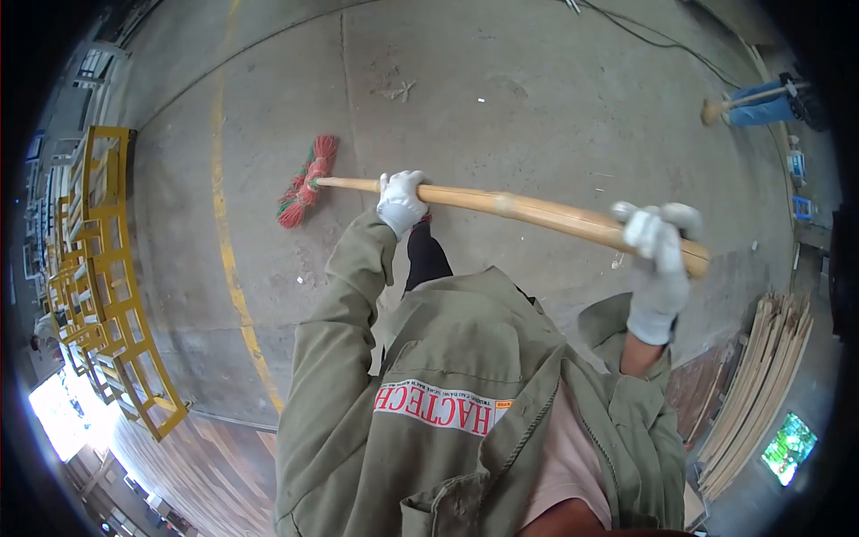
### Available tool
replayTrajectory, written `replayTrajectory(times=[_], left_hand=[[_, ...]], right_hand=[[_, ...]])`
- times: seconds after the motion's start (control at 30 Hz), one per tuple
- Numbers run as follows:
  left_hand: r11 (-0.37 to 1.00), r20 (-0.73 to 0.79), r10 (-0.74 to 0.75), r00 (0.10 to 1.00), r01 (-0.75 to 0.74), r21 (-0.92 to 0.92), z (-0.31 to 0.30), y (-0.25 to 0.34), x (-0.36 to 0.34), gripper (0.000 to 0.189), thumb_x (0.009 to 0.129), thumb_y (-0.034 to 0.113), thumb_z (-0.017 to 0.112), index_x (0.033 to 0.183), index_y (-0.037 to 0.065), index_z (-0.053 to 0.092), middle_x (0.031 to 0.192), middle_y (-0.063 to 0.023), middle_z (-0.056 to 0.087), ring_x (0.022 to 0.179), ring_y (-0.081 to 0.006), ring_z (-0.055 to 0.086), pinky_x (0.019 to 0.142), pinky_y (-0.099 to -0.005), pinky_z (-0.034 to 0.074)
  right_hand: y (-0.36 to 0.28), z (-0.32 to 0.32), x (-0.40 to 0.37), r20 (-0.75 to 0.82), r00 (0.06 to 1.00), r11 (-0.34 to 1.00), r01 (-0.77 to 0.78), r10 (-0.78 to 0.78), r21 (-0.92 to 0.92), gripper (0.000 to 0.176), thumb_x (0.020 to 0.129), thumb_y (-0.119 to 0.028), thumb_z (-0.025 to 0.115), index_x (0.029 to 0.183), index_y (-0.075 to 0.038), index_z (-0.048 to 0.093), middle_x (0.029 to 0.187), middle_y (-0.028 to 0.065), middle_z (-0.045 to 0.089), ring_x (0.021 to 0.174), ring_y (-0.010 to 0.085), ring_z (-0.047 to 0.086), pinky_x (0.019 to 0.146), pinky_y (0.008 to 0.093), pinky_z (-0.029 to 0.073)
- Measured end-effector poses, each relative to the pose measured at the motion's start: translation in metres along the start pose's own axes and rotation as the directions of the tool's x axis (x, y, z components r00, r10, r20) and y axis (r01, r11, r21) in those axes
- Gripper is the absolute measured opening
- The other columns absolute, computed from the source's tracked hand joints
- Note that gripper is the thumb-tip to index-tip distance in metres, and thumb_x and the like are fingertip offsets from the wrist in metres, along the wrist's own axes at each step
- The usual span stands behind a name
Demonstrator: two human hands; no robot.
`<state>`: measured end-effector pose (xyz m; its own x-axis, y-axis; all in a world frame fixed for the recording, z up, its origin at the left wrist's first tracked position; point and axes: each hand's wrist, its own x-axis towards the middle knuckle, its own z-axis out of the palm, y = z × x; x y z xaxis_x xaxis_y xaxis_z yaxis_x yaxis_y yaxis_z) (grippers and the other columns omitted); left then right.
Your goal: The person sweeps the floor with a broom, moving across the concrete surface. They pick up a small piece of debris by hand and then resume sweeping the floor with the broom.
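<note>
A long-handled broom (pixel 456 198) with a pale bamboo-like handle runs across the view in front of my body. Its head of red and green strands (pixel 309 182) is at the left, against the concrete floor. My left hand (pixel 402 202), in a white glove, is closed around the thinner part of the handle near the head. Higher up, close to the thick end, my right hand (pixel 660 255) in a matching glove grips the handle; its fingers are slightly blurred.
Yellow metal racks (pixel 112 286) stand at the left, beyond a yellow floor line (pixel 230 259). Wooden strips (pixel 752 389) are stacked at the lower right. Another person in blue trousers (pixel 762 104) holds a broom at upper right. A dark cable (pixel 662 40) lies at the top.
</note>
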<state>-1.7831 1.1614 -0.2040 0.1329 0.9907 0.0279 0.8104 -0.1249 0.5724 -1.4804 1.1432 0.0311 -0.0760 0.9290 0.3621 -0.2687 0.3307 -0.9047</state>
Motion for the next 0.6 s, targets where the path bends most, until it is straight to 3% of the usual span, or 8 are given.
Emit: replayTrajectory(times=[0.13,0.2,0.23,0.3,0.37,0.43,0.53,0.6], left_hand=[[0.995,-0.003,0.039,0.999,-0.039,-0.089,0.033,-0.013,0.031,0.013,0.066,0.016,0.061,0.078,0.012,0.063,0.075,-0.0089,0.062,0.078,-0.0277,0.059,0.074,-0.0393,0.039],[0.976,0.031,0.138,0.99,-0.131,-0.173,0.038,0.033,0.067,0.014,0.066,0.012,0.059,0.08,0.013,0.063,0.076,-0.009,0.062,0.078,-0.0278,0.059,0.073,-0.0394,0.039],[0.963,0.165,0.16,0.973,-0.117,-0.242,0.022,0.069,0.092,0.016,0.066,0.012,0.057,0.082,0.014,0.063,0.076,-0.009,0.063,0.077,-0.0278,0.06,0.074,-0.0394,0.038],[0.923,0.313,0.289,0.905,-0.176,-0.343,0.021,0.12,0.134,0.017,0.067,0.015,0.057,0.083,0.015,0.062,0.076,-0.0087,0.063,0.076,-0.0284,0.061,0.073,-0.041,0.038],[0.883,0.39,0.384,0.837,-0.211,-0.419,0.037,0.16,0.17,0.018,0.067,0.017,0.057,0.084,0.016,0.061,0.077,-0.0083,0.064,0.08,-0.0282,0.061,0.078,-0.0438,0.037],[0.846,0.423,0.46,0.78,-0.241,-0.475,0.051,0.189,0.198,0.021,0.068,0.015,0.055,0.089,0.016,0.061,0.083,-0.0086,0.064,0.087,-0.0281,0.061,0.089,-0.0499,0.031],[0.759,0.392,0.619,0.681,-0.388,-0.523,0.032,0.22,0.215,0.027,0.07,0.012,0.053,0.095,0.015,0.061,0.091,-0.0096,0.063,0.093,-0.0276,0.059,0.101,-0.056,0.02],[0.687,0.293,0.681,0.671,-0.448,-0.572,0.004,0.231,0.207,0.025,0.069,0.013,0.053,0.093,0.013,0.061,0.086,-0.0093,0.063,0.091,-0.0274,0.06,0.104,-0.0526,0.018]], right_hand=[[-0.003,0.001,0.034,-0.082,0.992,0.987,-0.088,0.1,0.136,0.032,0.078,-0.014,0.054,0.105,0.003,0.047,0.073,0.0051,0.047,0.07,0.0189,0.047,0.083,0.0467,0.038],[-0.051,-0.02,0.054,-0.123,0.992,0.991,0.002,-0.019,-0.137,0.025,0.082,-0.008,0.041,0.106,-0.002,0.047,0.065,0.0025,0.045,0.068,0.0145,0.047,0.08,0.042,0.04],[-0.08,-0.035,0.056,-0.079,0.976,0.756,0.105,-0.203,-0.646,0.022,0.083,-0.007,0.042,0.103,0.0,0.048,0.067,0.0043,0.048,0.073,0.0139,0.049,0.082,0.0412,0.04],[-0.127,-0.019,0.08,0.027,0.989,0.755,0.129,-0.146,-0.643,0.024,0.084,-0.005,0.042,0.104,0.006,0.049,0.07,0.0064,0.047,0.074,0.0164,0.049,0.084,0.0414,0.041],[-0.145,0.015,0.099,0.095,0.995,0.986,-0.01,0.026,-0.164,0.028,0.085,-0.005,0.042,0.107,0.011,0.048,0.071,0.0068,0.043,0.071,0.0195,0.046,0.085,0.0425,0.042],[-0.141,0.043,0.104,-0.012,0.973,0.515,0.111,-0.23,-0.85,0.028,0.087,-0.007,0.04,0.107,0.012,0.047,0.068,0.0049,0.04,0.069,0.0177,0.044,0.085,0.041,0.043],[-0.163,0.051,0.105,0.062,0.904,-0.014,0.062,-0.423,-0.998,0.028,0.087,-0.008,0.04,0.106,0.011,0.047,0.067,0.0042,0.04,0.067,0.017,0.044,0.084,0.0404,0.044],[-0.212,0.03,0.092,0.078,0.854,-0.022,0.078,-0.514,-0.997,0.027,0.086,-0.008,0.041,0.105,0.01,0.048,0.067,0.0045,0.042,0.067,0.0174,0.045,0.082,0.0407,0.044]])
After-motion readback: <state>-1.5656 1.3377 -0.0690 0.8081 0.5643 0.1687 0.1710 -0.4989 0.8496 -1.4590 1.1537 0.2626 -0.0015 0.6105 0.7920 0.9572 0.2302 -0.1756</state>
